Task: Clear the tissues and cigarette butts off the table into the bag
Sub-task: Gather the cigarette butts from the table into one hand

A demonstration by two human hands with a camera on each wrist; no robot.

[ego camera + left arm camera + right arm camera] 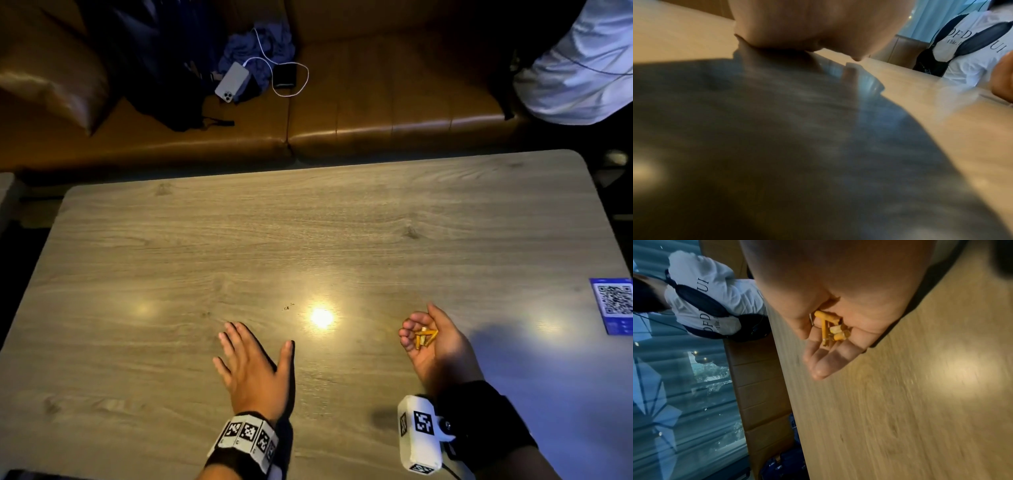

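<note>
Cigarette butts (424, 337) are cupped in the palm-up right hand (432, 342), fingers curled.
The left hand (253, 368) is laid flat, fingers spread, on the table (308, 240), well inside its edges.

surface: pale grey-brown wood-grain tabletop (308, 240), smooth with a soft sheen; it throws back bright spots of lamp light and, in the left wrist view, a dim reflection of the left hand (818, 24).
cigarette butts: short orange-yellow paper-wrapped cigarette butts (830, 326), matt, with frayed pale ends, lying in the cupped right hand (428, 342).
sofa: brown leather-look bench sofa (376, 113) at the far side, glossy, with stitched panels.
phone: pale silver phone (233, 82) on the sofa, smooth matt back, with a white glossy cable (291, 68).
cloth: crumpled blue-grey cloth (263, 44), soft and matt.
card: blue printed card with a QR code (613, 305) at the right edge, smooth and slightly shiny.
</note>
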